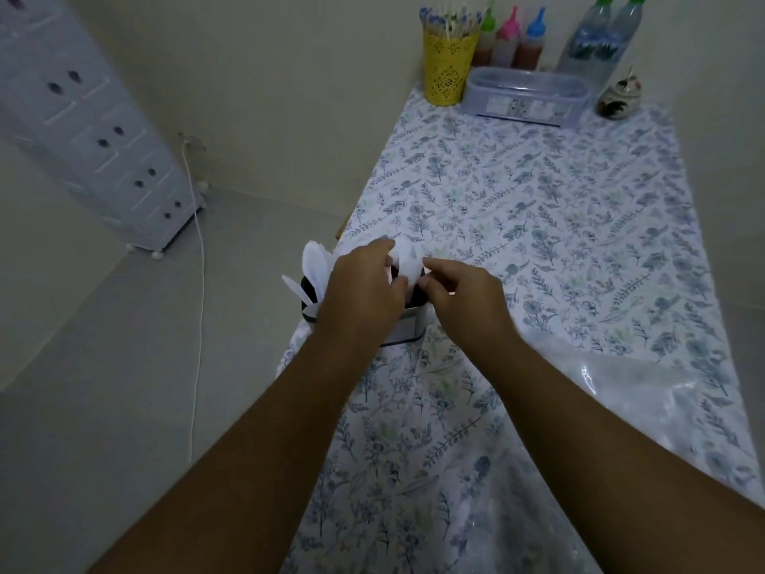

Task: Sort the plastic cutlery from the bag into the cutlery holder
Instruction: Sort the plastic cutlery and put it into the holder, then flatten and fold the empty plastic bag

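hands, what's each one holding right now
Left hand: closed on the white spoons over the holder.
Right hand: pinching the same spoons.

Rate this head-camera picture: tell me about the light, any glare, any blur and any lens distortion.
Head view: dim, flat indoor light with a greenish-grey cast and no hard shadows; glare streaks on the clear plastic bag; white cutlery between the left hand and right hand washes out, shapes unreadable; wide-angle lens tilts the drawer tower and splays the table edges; overall soft.
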Available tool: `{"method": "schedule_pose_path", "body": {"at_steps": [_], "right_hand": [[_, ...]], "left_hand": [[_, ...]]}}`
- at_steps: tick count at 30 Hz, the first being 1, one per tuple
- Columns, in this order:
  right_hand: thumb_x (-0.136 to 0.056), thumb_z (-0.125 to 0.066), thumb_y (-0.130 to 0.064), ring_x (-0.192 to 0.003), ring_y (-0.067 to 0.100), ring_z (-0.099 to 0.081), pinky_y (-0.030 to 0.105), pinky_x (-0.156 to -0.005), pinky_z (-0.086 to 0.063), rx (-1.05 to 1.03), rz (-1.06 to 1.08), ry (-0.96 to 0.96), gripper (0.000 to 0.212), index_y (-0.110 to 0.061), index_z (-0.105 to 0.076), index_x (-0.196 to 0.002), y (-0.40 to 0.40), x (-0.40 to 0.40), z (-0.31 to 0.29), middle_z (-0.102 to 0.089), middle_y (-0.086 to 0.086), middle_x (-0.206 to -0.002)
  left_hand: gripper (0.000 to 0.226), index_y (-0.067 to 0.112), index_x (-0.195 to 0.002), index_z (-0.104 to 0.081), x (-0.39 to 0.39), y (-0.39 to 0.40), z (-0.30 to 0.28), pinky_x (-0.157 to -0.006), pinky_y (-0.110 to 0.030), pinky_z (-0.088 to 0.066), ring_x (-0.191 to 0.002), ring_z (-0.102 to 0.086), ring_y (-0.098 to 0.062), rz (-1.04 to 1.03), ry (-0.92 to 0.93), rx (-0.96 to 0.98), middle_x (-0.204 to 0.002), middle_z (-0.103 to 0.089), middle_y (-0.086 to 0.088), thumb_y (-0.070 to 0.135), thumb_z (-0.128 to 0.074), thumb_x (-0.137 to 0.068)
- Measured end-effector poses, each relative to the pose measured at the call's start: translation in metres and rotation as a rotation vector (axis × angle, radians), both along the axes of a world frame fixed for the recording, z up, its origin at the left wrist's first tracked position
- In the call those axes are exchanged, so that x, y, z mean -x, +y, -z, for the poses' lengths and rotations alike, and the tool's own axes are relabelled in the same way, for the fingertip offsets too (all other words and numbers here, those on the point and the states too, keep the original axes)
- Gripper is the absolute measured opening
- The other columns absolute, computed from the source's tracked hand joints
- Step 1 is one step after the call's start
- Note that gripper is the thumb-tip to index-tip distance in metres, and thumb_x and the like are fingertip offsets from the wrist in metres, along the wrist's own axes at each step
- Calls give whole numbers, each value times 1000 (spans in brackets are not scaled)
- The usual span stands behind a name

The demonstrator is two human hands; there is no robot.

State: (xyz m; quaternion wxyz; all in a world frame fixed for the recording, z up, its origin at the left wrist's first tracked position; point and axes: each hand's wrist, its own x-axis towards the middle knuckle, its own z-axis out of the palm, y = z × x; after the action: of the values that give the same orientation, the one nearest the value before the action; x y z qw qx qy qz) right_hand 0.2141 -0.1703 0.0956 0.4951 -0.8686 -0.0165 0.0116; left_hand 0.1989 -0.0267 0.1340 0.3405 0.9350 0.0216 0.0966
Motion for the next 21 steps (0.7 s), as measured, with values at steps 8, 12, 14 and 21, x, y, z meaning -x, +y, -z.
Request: {"method": "schedule_pose_path", "body": {"at_steps": [8,12,14,21], "right_hand": [[-97,-67,-28,-89,-10,-63,1,-71,-43,16,78,-42,18,-25,-77,-112,-42,55,-10,-71,-19,-94],[-98,-65,-24,-97,4,-62,22,-84,-49,210,211,-38,16,-27,-77,-107,-115,143,20,-71,-18,-100],[-93,-64,-24,-105,21,-64,32,-94,-46,420,302,-20,21,-25,-77,-109,-153,187,50,-74,-6,-108],[-78,-73,-56,-134,34,-54,49,-106,-47,749,-5,460,74,-32,-54,-146,-196,282,115,-51,6,-154]], "left_hand": [[12,11,-100,-68,43,-29,12,-77,-22,-46,-86,-59,-13,153,-193,47,-93,-64,0,12,-67,-89],[33,14,-124,-64,98,-79,74,-103,-36,-47,-116,-57,-17,395,62,80,-123,-65,-2,26,-56,-94],[53,18,-147,-45,126,-105,106,-120,-36,-30,-142,-37,-17,557,264,7,-153,-45,-1,34,-51,-97],[75,22,-159,-13,195,-120,158,-125,-45,-7,-155,-2,-26,836,384,-437,-166,4,1,58,-26,-95]]}}
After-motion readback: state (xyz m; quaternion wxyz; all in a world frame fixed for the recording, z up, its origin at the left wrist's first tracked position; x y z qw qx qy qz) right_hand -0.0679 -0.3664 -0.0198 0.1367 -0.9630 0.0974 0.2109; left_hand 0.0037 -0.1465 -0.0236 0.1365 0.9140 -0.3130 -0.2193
